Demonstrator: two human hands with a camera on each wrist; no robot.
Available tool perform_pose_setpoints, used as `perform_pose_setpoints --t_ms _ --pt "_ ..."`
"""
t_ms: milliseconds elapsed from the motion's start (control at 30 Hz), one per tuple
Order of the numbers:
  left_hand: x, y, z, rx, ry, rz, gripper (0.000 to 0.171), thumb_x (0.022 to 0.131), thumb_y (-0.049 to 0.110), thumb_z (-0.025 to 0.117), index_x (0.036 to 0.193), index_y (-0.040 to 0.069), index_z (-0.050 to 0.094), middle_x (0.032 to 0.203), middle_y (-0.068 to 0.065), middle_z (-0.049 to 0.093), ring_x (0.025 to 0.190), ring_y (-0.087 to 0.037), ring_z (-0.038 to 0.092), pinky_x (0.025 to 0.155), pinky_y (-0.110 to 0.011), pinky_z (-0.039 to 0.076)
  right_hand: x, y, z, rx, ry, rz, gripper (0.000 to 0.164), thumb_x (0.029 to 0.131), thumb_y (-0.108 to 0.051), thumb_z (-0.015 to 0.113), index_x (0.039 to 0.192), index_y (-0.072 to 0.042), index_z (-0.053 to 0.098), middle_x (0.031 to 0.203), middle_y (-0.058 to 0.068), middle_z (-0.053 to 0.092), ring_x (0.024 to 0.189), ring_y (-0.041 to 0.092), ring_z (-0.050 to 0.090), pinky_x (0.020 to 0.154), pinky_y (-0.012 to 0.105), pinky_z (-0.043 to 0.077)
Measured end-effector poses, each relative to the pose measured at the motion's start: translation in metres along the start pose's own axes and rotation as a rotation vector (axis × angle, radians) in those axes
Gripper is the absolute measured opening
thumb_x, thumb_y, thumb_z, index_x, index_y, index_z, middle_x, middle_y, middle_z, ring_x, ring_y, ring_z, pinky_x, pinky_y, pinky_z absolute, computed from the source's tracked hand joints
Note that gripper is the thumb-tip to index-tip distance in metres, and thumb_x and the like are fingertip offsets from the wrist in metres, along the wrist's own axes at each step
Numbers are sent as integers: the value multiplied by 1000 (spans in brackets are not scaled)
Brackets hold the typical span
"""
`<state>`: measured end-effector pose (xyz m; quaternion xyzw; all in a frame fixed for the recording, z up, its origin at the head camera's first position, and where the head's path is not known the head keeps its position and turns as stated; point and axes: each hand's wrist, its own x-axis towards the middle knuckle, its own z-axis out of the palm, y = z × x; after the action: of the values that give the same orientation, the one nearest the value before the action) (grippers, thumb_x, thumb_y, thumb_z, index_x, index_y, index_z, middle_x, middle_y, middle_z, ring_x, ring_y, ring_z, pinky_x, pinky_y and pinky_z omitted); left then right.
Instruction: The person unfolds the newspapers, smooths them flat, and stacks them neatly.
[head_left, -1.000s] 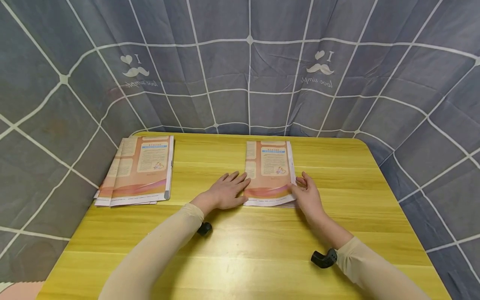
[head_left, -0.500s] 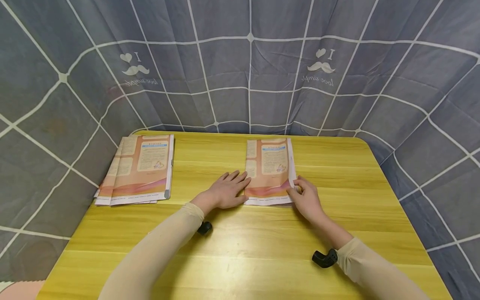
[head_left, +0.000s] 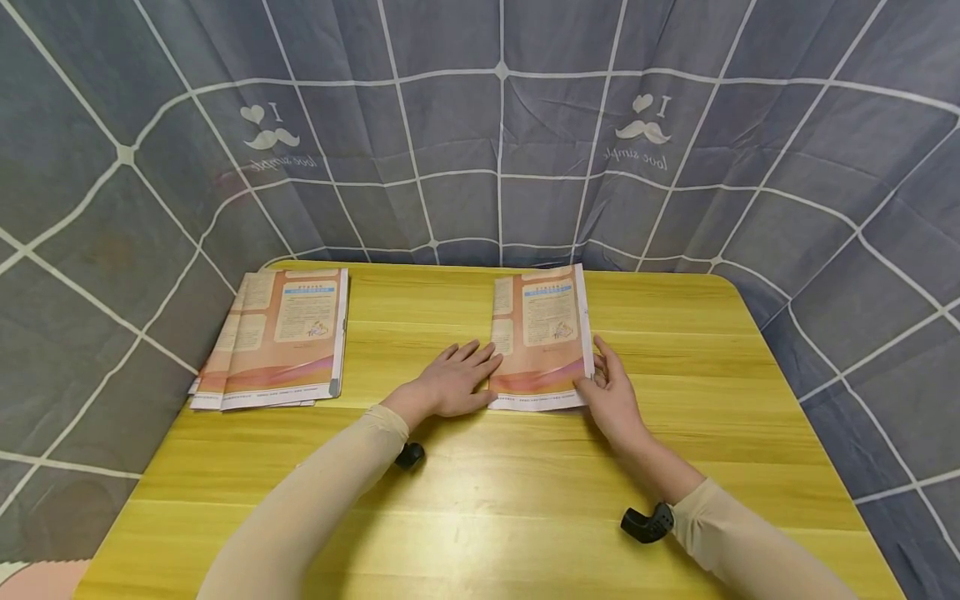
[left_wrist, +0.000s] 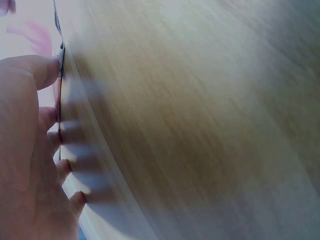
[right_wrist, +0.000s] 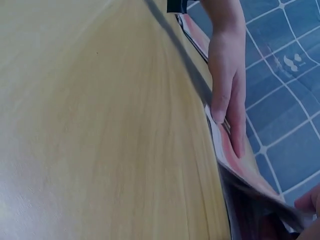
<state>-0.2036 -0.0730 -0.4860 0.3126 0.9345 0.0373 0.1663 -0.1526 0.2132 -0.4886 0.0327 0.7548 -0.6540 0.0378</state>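
Observation:
A folded newspaper [head_left: 536, 333] with orange-pink print and white margins lies at the middle of the table, its right side lifted. My left hand [head_left: 456, 382] rests with fingers spread along its left edge, fingertips and thumb on the paper. In the left wrist view, my left fingers [left_wrist: 59, 170] line up at that edge. My right hand [head_left: 613, 396] holds the lower right edge, thumb on top and fingers behind the paper. From the right wrist view, the newspaper [right_wrist: 237, 165] bows upward with a dark gap below; my right hand [right_wrist: 309, 205] shows only partly at the corner.
A stack of similar folded newspapers [head_left: 281, 337] lies at the table's left end, slightly fanned. The yellow wood-grain table [head_left: 465, 500] meets a grey checked curtain [head_left: 457, 125] at its back and sides. Black wrist devices [head_left: 647, 523] sit below both hands.
My right hand has taken hold of the newspaper's right edge and raised it a little, smoothing its curled lower corner. My left hand stays in place. The stack has not moved.

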Motion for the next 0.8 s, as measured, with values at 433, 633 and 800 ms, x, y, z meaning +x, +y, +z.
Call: perform_pose_setpoints --t_ms 433,633,800 --pt "0 -1 0 -4 9 5 72 106 60 38 166 26 17 171 1 9 157 -25 3 124 -50 6 -13 -2 19 148 -78 -7 51 102 -4 57 151 2 44 137 24 61 113 14 65 91 23 53" --pt "-1 -4 0 -115 43 24 69 107 54 41 166 23 20 171 -2 13 157 -29 5 123 -53 5 -17 -11 30 112 -20 -91 41 107 -11 52 147 -4 53 125 18 69 108 17 68 86 24 55" --pt "-2 -7 -9 -549 115 13 66 110 42 40 165 14 19 170 -6 16 156 -30 9 124 -51 8 -10 -21 42 40 18 -225 30 107 -14 54 135 -7 64 103 14 72 81 15 61 65 19 47"
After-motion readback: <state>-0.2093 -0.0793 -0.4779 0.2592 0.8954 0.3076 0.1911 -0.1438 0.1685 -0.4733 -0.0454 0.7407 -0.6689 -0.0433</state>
